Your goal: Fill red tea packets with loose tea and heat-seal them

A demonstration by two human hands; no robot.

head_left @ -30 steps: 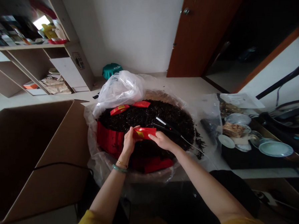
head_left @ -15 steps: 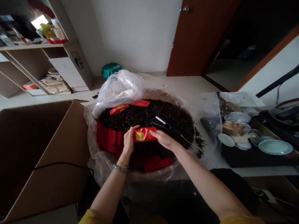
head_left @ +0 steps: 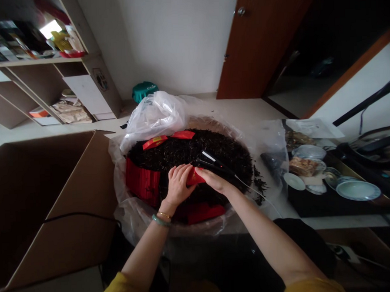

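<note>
Between my two hands is a small red packet (head_left: 194,176), mostly covered by fingers. My left hand (head_left: 179,184) is closed over the packet's left part, its fingers bent across the front. My right hand (head_left: 214,180) grips the right end with thumb and fingers. Below them lies a heap of dark, dry tea leaves (head_left: 214,140) in a round basket lined with a clear plastic bag (head_left: 160,115). A stack of flat red packets (head_left: 143,183) rests at the left of the heap. Two more red packets (head_left: 154,142) lie at its far side, and others (head_left: 205,213) at the near side.
A black device with a cable (head_left: 215,160) lies on the leaves, right of my hands. An open cardboard box (head_left: 70,205) stands to the left. To the right, a dark tray (head_left: 302,205) carries bowls (head_left: 359,189) and bagged things. Behind are shelves (head_left: 90,90) and a brown door (head_left: 261,38).
My left hand has shifted right and closed over the packet, hiding its yellow label. My right hand keeps its grip on the right end. The basket and other packets stay put.
</note>
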